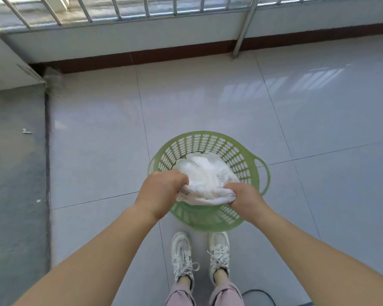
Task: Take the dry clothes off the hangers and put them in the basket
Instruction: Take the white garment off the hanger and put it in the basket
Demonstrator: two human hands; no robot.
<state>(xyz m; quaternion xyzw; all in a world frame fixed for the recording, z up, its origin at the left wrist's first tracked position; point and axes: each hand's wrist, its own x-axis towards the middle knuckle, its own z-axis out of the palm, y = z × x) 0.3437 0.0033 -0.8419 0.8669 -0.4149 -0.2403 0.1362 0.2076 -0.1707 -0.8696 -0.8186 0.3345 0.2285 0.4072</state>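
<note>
Head view: a white garment [206, 180] is gripped by left hand [161, 191] and right hand [244, 197] over a green basket [208, 140]; released unevenly, its six-o'clock rim could be overhung.

Bright daylight comes in from the top of the frame, through the white metal window railing [142, 9]. It throws a striped glare patch on the glossy pale grey tiled floor [281, 85], which shines softly elsewhere too. Shadows are faint and soft. The wide-angle lens bends the railing and tile seams near the edges. The picture is slightly soft overall; the crumpled white cloth [206, 177] is overexposed, losing its folds.
</note>
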